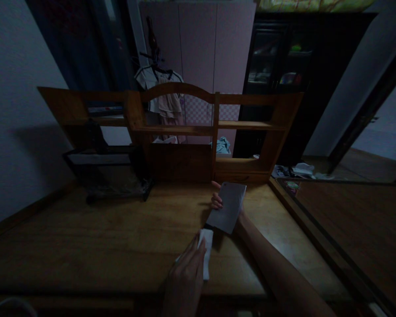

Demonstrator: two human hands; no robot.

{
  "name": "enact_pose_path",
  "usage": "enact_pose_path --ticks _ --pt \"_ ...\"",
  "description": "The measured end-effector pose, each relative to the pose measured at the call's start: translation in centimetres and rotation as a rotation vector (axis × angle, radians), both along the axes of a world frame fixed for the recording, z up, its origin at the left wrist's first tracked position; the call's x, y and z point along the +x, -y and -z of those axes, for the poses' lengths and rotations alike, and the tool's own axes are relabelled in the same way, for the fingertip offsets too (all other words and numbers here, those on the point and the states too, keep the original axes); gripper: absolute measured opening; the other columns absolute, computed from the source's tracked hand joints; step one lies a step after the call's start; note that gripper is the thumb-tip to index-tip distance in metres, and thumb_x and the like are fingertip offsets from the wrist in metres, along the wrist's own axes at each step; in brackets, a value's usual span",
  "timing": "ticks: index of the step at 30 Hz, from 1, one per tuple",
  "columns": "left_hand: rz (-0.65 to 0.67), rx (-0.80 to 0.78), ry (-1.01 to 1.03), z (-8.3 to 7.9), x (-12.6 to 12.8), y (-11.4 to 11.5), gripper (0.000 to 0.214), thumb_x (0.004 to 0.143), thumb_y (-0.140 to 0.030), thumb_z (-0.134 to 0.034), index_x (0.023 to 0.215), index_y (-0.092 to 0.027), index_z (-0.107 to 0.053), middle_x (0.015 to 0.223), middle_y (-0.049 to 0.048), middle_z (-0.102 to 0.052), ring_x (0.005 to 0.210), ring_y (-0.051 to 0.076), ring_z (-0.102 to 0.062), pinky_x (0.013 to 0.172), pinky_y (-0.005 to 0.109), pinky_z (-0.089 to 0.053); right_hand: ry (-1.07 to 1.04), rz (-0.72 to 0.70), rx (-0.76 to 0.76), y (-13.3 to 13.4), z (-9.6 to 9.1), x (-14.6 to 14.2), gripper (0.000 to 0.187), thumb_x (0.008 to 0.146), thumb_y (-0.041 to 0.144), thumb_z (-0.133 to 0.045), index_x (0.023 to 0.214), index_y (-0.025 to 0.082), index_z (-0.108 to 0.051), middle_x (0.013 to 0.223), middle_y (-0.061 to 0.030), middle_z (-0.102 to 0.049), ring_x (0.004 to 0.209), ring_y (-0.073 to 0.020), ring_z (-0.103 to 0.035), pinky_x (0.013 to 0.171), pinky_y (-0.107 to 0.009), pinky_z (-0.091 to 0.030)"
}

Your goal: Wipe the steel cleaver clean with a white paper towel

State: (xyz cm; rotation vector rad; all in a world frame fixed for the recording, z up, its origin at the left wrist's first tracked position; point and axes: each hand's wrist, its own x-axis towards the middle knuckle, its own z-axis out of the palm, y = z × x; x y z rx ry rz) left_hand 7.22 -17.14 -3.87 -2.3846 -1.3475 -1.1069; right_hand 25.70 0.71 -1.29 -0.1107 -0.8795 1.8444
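A flat grey cleaver is held tilted above the desk, with a small hole near its upper corner and a dark piece at its lower left. My right hand grips the blade from behind, its fingers showing past the left edge. My left hand is closed on a white folded tissue, just below the blade. The tissue's upper end meets the dark piece, so any handle there is hidden. The picture is dim, and I cannot tell whether the tissue wraps around the handle.
The wooden desk lies under both hands, backed by a wooden shelf unit. A dark-framed rack with a plastic-looking covering stands at left. Clothes hang behind, before a pink wardrobe. A brown edged surface lies to the right.
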Motion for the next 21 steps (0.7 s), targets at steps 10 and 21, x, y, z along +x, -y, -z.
enact_pose_path --ticks 10,21 --pt "-0.018 -0.165 0.16 -1.4 2.6 -3.0 0.033 0.09 -0.006 -0.05 0.117 -0.017 -0.065 0.124 0.0102 -0.065 0.111 0.02 -0.064 0.095 0.031 -0.055 0.01 0.017 -0.096 -0.2 0.4 -0.1 0.053 0.091 0.053 -0.03 0.128 0.021 -0.049 0.056 0.0052 -0.044 0.045 -0.012 -0.035 0.053 -0.027 -0.032" --pt "0.04 -0.162 0.182 -1.2 1.6 -2.5 0.033 0.095 -0.014 -0.048 0.124 -0.021 -0.061 0.126 0.0065 -0.064 0.112 0.018 -0.064 0.095 0.03 -0.055 0.011 0.032 -0.138 0.1 0.1 -0.2 0.046 0.092 0.047 -0.032 0.124 0.02 -0.052 0.056 0.0054 -0.043 0.045 -0.0116 -0.035 0.054 -0.027 -0.034"
